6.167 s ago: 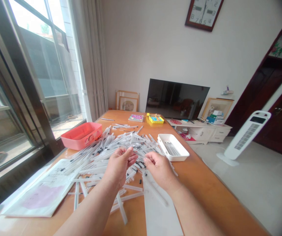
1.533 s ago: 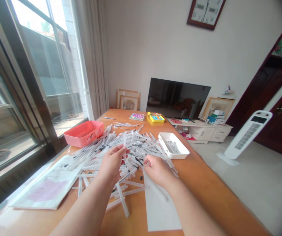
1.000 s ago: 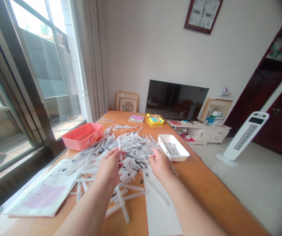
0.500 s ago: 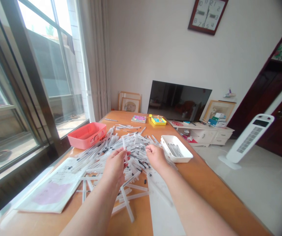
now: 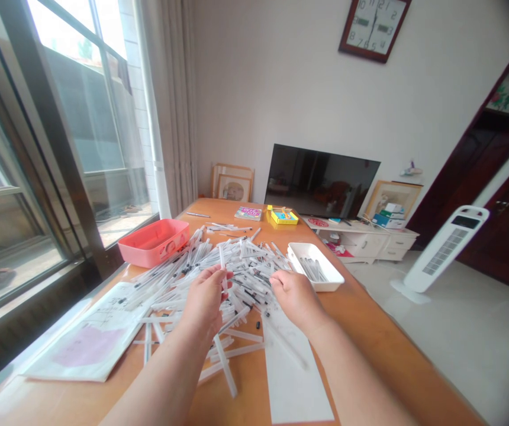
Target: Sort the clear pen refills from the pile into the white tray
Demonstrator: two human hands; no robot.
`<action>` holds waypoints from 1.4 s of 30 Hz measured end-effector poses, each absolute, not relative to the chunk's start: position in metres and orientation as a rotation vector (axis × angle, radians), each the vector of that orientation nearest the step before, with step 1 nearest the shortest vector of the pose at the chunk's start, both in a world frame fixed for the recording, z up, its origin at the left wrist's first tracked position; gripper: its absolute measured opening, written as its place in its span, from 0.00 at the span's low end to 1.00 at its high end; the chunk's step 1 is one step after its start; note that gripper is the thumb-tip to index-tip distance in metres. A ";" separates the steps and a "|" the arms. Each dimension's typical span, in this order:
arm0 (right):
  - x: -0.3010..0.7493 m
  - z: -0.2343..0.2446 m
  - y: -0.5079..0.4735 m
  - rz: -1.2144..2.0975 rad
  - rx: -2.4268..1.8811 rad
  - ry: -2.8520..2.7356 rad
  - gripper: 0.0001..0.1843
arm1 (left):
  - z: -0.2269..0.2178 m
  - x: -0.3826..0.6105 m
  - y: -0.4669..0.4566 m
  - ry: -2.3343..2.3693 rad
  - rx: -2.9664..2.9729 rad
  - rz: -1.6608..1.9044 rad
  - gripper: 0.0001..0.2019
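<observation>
A clear plastic pen barrel (image 5: 222, 259) stands nearly upright in my left hand (image 5: 206, 294), pinched between thumb and fingers. To its right, over the edge of the heap, my right hand (image 5: 296, 294) is closed with thumb and forefinger together; whatever is in that pinch is too small or hidden to make out. Below and beyond both hands spreads a heap of translucent pen barrels (image 5: 201, 255), with dark tips and thin dark pieces among them. A small black cap (image 5: 258, 325) lies on the table between my forearms.
A white tray (image 5: 337, 286) holding several slim pieces stands right of the heap. At left are a red plastic basket (image 5: 145, 253) and a paper booklet (image 5: 88, 346). White paper (image 5: 296, 387) lies under my right forearm. A yellow box (image 5: 284, 219) sits at the table's far end.
My right hand has moved a little to the right and nearer to me, away from my left hand. The left hand still holds the pen barrel in about the same place.
</observation>
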State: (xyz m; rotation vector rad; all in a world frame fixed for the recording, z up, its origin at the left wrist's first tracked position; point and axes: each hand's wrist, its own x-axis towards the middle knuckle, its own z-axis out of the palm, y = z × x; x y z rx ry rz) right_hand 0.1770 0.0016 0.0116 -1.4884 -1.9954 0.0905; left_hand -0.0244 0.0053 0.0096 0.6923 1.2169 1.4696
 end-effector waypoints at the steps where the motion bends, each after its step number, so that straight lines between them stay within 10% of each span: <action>1: 0.178 0.014 -0.001 0.103 -1.488 -1.993 0.13 | 0.010 -0.025 0.005 1.219 0.693 1.470 0.16; 14: 0.186 0.001 0.001 0.660 -1.291 -1.529 0.15 | 0.006 -0.025 0.007 1.219 0.712 1.455 0.17; 42: 0.215 0.022 0.007 0.655 -0.954 -0.737 0.24 | 0.015 -0.011 -0.012 1.005 1.177 0.905 0.08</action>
